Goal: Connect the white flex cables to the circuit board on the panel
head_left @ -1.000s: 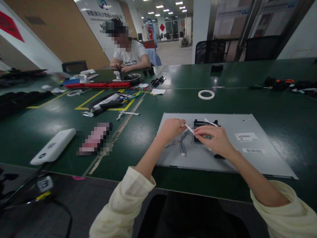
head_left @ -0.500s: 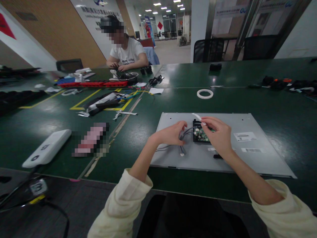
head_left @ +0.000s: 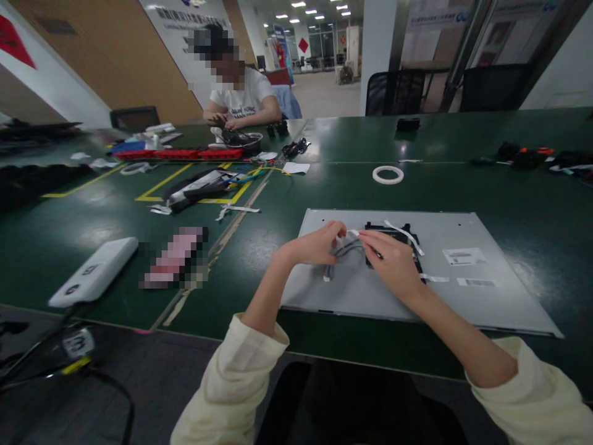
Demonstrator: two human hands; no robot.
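Note:
A flat grey panel point(head_left: 463, 303) lies on the green table, with a black frame point(head_left: 386, 227) on it that my right hand partly covers. My left hand point(head_left: 319, 246) is closed around a bundle of grey cables point(head_left: 348, 248) left of the frame. My right hand point(head_left: 391, 259) pinches a white tape strip point(head_left: 353, 233) at the cables, close to my left fingertips. Above the frame curves a longer white strip point(head_left: 407, 233); whether it joins the pinched one, I cannot tell. Another short tape piece point(head_left: 434, 279) shows by my right wrist.
A tape roll point(head_left: 388, 175) lies beyond the panel. To the left are a white power bank-like device point(head_left: 95, 272) and a blurred pink phone-like object point(head_left: 175, 256). Farther off are tape scraps point(head_left: 236, 210), a red strip point(head_left: 185, 154) and a seated person point(head_left: 243, 93).
My right hand has moved left and down, bringing the tape to the cables beside my left hand. My left hand has shifted slightly left, still around the cables. The camera view has moved slightly.

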